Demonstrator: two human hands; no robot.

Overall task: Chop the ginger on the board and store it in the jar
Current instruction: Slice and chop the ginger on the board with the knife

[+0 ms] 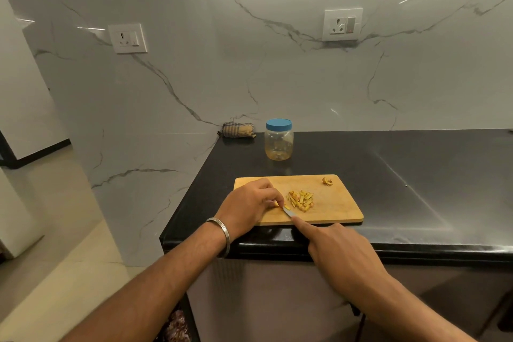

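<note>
A wooden cutting board (338, 203) lies on the black counter, with a small pile of yellow ginger strips (301, 200) at its middle. My left hand (249, 204) curls over a small ginger piece (277, 205) at the board's left, fingertips pinching it down. My right hand (337, 251) grips a knife (288, 212), index finger stretched along the blade's back; the blade tip meets the ginger by my left fingertips. A ginger scrap (327, 181) sits at the board's far right corner. Behind the board stands a clear plastic jar (279, 144) with its blue lid (279, 123) on.
A folded checked cloth (238, 129) lies at the counter's back left corner against the marble wall. The black counter (416, 175) stretches to the right. Its left edge (191, 191) drops to the floor. Two wall sockets (127, 38) (342, 24) sit above.
</note>
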